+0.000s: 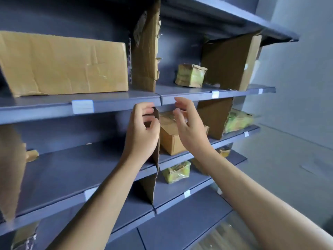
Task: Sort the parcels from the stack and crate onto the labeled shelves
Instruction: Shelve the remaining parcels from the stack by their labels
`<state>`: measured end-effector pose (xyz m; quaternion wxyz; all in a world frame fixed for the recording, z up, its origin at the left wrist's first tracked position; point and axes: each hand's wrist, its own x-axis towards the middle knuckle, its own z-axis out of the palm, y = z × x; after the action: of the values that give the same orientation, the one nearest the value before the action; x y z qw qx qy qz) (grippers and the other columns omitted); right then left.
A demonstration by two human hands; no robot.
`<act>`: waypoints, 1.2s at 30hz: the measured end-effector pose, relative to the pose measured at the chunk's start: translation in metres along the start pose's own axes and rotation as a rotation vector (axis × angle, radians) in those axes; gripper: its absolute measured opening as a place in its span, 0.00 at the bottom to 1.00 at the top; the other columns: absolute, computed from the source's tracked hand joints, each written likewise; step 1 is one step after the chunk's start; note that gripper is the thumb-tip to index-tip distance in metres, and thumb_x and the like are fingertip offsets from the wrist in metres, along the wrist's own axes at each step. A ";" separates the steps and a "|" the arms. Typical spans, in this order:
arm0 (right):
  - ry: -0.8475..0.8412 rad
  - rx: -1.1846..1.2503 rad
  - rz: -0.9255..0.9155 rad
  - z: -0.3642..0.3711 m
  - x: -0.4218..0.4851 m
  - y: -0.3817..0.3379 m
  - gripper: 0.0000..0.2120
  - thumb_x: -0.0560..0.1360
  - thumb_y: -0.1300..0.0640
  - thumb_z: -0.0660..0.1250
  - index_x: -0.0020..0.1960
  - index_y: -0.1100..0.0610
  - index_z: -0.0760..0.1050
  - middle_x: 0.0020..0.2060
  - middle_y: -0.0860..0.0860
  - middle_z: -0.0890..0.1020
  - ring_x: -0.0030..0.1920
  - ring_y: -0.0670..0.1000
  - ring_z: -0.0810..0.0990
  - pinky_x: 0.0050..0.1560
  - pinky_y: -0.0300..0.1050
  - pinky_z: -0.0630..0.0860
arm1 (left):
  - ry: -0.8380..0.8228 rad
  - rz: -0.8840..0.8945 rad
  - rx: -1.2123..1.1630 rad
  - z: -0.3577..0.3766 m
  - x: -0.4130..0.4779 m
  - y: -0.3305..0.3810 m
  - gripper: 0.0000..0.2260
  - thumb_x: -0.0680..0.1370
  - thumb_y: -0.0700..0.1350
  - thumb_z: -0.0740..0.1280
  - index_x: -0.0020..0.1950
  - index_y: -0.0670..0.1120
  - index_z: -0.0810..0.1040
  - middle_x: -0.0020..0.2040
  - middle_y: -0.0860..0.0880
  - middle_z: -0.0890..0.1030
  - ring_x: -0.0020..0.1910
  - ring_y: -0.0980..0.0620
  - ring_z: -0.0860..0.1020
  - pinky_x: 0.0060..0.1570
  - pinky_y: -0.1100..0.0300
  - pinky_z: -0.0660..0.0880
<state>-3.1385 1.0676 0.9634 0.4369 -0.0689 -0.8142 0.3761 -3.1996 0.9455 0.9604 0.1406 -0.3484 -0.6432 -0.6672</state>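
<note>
Head view looks up at grey metal shelves, with both bare hands raised in front of the middle shelf (72, 168). The parcel in hand, a small brown box (171, 141), sits on that shelf near its front lip, just right of a cardboard divider (155, 161). Neither hand grips it. The right hand (191, 130) hovers before it with fingers (180, 105) spread and released, holding nothing. The left hand (142, 134) has its fingers (148, 112) curled at the divider's top edge, and I cannot tell whether they pinch the card or only brush it. The main risk seems to be that divider: it is thin, torn corrugated card standing on edge, so a tug or knock could tip it and let parcels drift between bays. The box is close to the lip, so a sleeve or wrist catching it could drag it off. The white labels (82, 106) on the shelf fronts are blurred, so the right bay cannot be confirmed. The shelves look smooth and hard, so boxes will slide easily. A large creased carton (63, 64) has soft, dented faces. The green taped bundle (191, 74) on the upper shelf (117, 103) is glossy, lumpy and crumpled.
</note>
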 end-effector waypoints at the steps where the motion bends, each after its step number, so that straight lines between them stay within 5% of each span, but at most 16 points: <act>1: 0.021 -0.031 0.038 -0.019 -0.009 0.010 0.15 0.83 0.54 0.57 0.69 0.50 0.68 0.63 0.46 0.75 0.59 0.41 0.74 0.62 0.38 0.71 | -0.044 -0.003 -0.008 0.020 -0.012 0.003 0.14 0.77 0.34 0.64 0.57 0.50 0.72 0.57 0.48 0.78 0.50 0.58 0.78 0.47 0.76 0.70; 7: 0.163 -0.117 0.219 -0.162 -0.080 0.061 0.14 0.82 0.55 0.58 0.68 0.50 0.69 0.61 0.47 0.76 0.54 0.39 0.76 0.53 0.32 0.72 | -0.291 0.067 -0.030 0.151 -0.093 0.037 0.13 0.77 0.35 0.63 0.58 0.49 0.73 0.57 0.50 0.76 0.51 0.57 0.76 0.47 0.76 0.70; 13: 0.277 -0.275 0.380 -0.336 -0.184 0.111 0.13 0.82 0.57 0.58 0.65 0.52 0.71 0.60 0.50 0.76 0.54 0.43 0.76 0.49 0.22 0.67 | -0.515 -0.054 -0.150 0.301 -0.204 0.096 0.12 0.78 0.34 0.63 0.57 0.47 0.73 0.55 0.49 0.77 0.48 0.61 0.76 0.46 0.78 0.69; 20: 0.387 -0.377 0.572 -0.524 -0.310 0.149 0.13 0.82 0.57 0.59 0.65 0.52 0.72 0.59 0.51 0.77 0.54 0.44 0.76 0.54 0.37 0.70 | -0.738 -0.343 -0.303 0.457 -0.336 0.170 0.11 0.77 0.33 0.63 0.56 0.45 0.75 0.49 0.52 0.78 0.50 0.52 0.78 0.56 0.45 0.77; 36: 0.635 -0.527 0.868 -0.789 -0.462 0.235 0.14 0.83 0.53 0.57 0.67 0.53 0.70 0.55 0.49 0.77 0.54 0.47 0.76 0.53 0.41 0.71 | -1.183 -0.390 -0.340 0.716 -0.518 0.264 0.09 0.79 0.38 0.62 0.56 0.50 0.74 0.51 0.53 0.78 0.53 0.54 0.77 0.56 0.50 0.78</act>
<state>-2.3055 1.4658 0.7651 0.4333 -0.6103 -0.6071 0.2668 -2.4568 1.4603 0.7764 -0.4188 -0.5517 -0.5486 -0.4683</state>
